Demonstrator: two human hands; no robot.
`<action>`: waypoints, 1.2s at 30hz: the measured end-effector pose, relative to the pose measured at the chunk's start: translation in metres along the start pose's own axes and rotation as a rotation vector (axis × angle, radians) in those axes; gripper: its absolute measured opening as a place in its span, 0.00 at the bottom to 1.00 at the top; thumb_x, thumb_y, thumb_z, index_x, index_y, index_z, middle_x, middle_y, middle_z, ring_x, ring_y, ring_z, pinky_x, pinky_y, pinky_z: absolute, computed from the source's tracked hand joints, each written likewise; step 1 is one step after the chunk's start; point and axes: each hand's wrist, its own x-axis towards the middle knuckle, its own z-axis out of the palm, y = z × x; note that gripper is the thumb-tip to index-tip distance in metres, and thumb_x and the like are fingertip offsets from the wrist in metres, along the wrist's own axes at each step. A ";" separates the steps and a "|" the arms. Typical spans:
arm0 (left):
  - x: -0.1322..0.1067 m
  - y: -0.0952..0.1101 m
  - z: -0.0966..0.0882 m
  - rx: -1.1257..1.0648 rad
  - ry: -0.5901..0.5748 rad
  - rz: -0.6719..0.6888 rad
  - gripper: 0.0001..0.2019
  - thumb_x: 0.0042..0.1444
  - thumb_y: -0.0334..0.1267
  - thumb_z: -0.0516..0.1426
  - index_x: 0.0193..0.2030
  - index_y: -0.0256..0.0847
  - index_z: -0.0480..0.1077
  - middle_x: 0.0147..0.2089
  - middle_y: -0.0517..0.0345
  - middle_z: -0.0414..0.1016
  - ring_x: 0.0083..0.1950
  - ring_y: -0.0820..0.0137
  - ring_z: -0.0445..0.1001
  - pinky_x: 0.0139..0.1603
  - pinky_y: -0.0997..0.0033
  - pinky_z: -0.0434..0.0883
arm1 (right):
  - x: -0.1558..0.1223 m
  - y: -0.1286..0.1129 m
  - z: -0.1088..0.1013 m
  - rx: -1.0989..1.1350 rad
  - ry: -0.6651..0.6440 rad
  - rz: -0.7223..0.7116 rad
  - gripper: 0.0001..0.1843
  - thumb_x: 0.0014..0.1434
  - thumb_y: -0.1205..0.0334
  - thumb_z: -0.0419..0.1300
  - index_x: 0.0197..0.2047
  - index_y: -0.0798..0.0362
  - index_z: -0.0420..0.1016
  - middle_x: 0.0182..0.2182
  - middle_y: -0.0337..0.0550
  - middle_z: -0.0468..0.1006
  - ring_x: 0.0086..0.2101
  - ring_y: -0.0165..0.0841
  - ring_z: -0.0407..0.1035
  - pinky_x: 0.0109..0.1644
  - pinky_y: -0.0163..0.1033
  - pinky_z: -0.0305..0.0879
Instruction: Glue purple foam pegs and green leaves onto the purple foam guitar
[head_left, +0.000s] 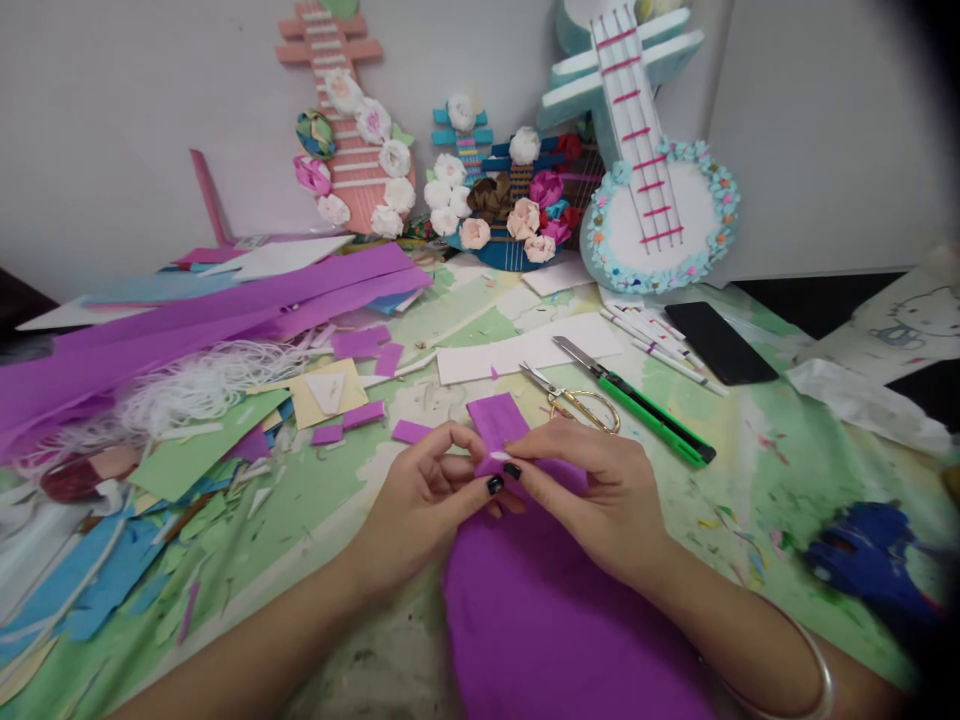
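Pinching the neck of the purple shape (562,615), low in the middle of the frame, the left hand (409,500) and right hand (615,505) pressed their fingers (555,440) close. Gold scissors (553,390) lay nearby.

Black polish (494,485) and a silver bangle (827,677)

Left hand (427,490): thumbnail was dark and glossy. Right hand (604,490): thumbnail (512,470) matched. The bangle, a slim, smooth, rounded band, circled the right forearm (724,610). Both forearms were sleeveless where visible.
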 end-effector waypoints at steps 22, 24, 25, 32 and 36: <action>0.001 -0.004 -0.009 0.084 -0.008 0.127 0.04 0.58 0.36 0.56 0.37 0.38 0.68 0.28 0.58 0.76 0.29 0.72 0.75 0.32 0.73 0.71 | -0.005 0.004 -0.001 0.115 -0.033 0.072 0.08 0.58 0.69 0.58 0.36 0.51 0.78 0.27 0.38 0.79 0.28 0.28 0.71 0.36 0.35 0.66; 0.004 -0.004 -0.013 0.118 0.031 0.154 0.05 0.60 0.37 0.54 0.37 0.39 0.66 0.26 0.60 0.73 0.28 0.73 0.73 0.33 0.73 0.69 | -0.005 0.009 -0.003 0.070 0.040 0.108 0.10 0.59 0.70 0.55 0.39 0.51 0.77 0.28 0.39 0.77 0.29 0.28 0.71 0.36 0.35 0.66; 0.006 -0.005 -0.016 0.135 0.059 0.174 0.04 0.61 0.37 0.53 0.38 0.39 0.65 0.25 0.62 0.72 0.27 0.74 0.72 0.33 0.73 0.68 | -0.004 0.012 -0.005 0.054 0.080 0.122 0.12 0.59 0.70 0.54 0.41 0.51 0.77 0.29 0.39 0.77 0.30 0.29 0.70 0.37 0.35 0.66; 0.019 -0.010 -0.034 0.137 0.126 0.217 0.05 0.59 0.36 0.54 0.41 0.39 0.64 0.28 0.63 0.65 0.28 0.76 0.67 0.35 0.73 0.65 | 0.015 0.028 -0.024 0.030 0.232 0.204 0.11 0.55 0.70 0.55 0.39 0.54 0.77 0.32 0.43 0.77 0.35 0.32 0.71 0.42 0.39 0.66; 0.022 -0.009 -0.040 0.169 0.154 0.149 0.06 0.59 0.35 0.52 0.43 0.38 0.64 0.28 0.63 0.65 0.28 0.76 0.64 0.35 0.73 0.64 | 0.002 0.013 -0.056 -0.184 0.449 0.225 0.12 0.55 0.66 0.57 0.42 0.52 0.77 0.35 0.44 0.78 0.35 0.34 0.73 0.41 0.40 0.66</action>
